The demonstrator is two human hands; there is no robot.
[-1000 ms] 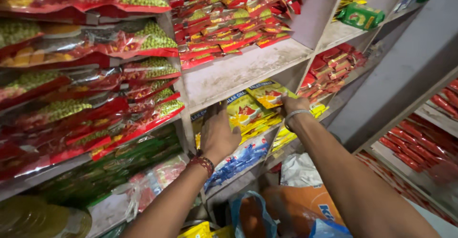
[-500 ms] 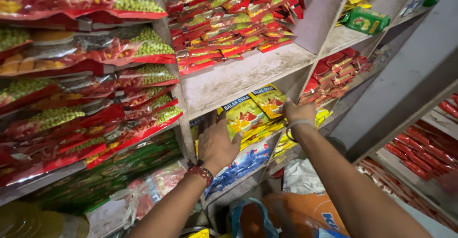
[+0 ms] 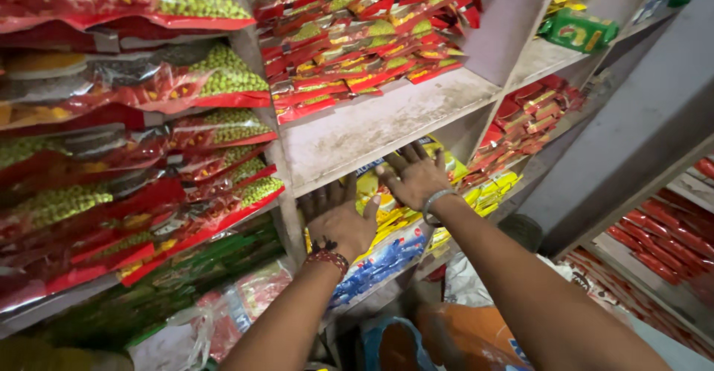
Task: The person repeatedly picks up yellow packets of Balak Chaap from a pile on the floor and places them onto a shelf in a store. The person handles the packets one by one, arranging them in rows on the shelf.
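Note:
My left hand (image 3: 338,218) and my right hand (image 3: 415,178) lie flat with spread fingers on a stack of yellow snack packets (image 3: 387,215) in a shelf compartment under a bare dusty shelf board (image 3: 372,129). The left wrist wears a red bead bracelet, the right a metal bangle. Neither hand grips a packet; the palms press on the front of the stack, whose upper part is hidden behind the hands and the board.
Red packets of green peas (image 3: 149,170) fill the left shelves. More red and yellow packets (image 3: 357,36) lie above, red packets (image 3: 528,118) to the right. Blue packets (image 3: 379,263) sit below the hands, an orange bag (image 3: 468,337) and a plastic bag (image 3: 465,282) lower down.
Both hands have moved up and deeper into the compartment, pushing the yellow packets further in under the shelf board. The right hand now lies flat with spread fingers on the stack.

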